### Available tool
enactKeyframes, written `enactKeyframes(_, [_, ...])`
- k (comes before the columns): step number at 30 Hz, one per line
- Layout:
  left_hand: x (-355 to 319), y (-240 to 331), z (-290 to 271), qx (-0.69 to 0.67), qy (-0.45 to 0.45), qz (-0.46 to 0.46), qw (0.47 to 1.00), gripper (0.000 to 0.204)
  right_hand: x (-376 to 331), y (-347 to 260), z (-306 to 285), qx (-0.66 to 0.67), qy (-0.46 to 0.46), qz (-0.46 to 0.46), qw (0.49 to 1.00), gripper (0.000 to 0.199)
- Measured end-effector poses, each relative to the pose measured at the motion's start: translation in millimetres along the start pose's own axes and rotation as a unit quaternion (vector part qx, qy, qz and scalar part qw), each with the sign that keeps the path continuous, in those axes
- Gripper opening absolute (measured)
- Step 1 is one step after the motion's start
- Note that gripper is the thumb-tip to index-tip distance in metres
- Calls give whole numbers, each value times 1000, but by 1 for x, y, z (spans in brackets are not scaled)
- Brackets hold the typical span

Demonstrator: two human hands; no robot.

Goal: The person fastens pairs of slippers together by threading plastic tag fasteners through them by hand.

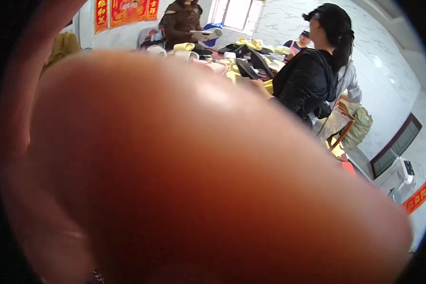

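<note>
One hand [199, 165]: bare, blurred and filling most of my view, so close that I cannot tell whether it is the left or the right.
Fingers: I cannot tell if they are clenched, released or grasping; no held object shows.
Slippers [215, 67]: heaped beyond the hand, towards the top centre; I judge them bunched there for easy reach from several sides.
Dark flat pieces [261, 63]: tilted among the slippers, probably propped by whatever lies under them.
Brown-clad person [179, 21]: holds a pale object [204, 35] before the body, perhaps to keep it steady.
Red banners [130, 13]: gold characters, hung high, I suppose for visibility.
Red strip [420, 195]: characters too, lower right.
Brands: I can read none.
</note>
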State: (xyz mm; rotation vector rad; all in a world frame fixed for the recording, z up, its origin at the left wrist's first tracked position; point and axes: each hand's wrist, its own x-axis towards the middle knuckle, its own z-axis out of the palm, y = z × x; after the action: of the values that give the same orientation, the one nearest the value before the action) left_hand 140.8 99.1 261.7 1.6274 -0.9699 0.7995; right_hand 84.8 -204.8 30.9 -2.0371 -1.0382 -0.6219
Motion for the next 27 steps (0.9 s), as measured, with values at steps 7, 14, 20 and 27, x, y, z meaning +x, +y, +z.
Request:
enactKeyframes(7, [0, -58, -9, 37, -10, -23, 999, 60, -3, 5, 0, 22, -4, 21, 1000, 18])
enactKeyframes(14, [38, -103, 25, 16, -74, 14, 997, 60, -2, 9, 3, 27, 25, 23, 999, 19])
enactKeyframes(20, [76, -87, 66, 17, -130, 75, 989, 59, -5, 8, -1, 23, 43, -7, 999, 19])
enactKeyframes(27, [106, -44, 87, 52, -169, 141, 974, 58, -6, 7, 3, 1, 74, -27, 997, 16])
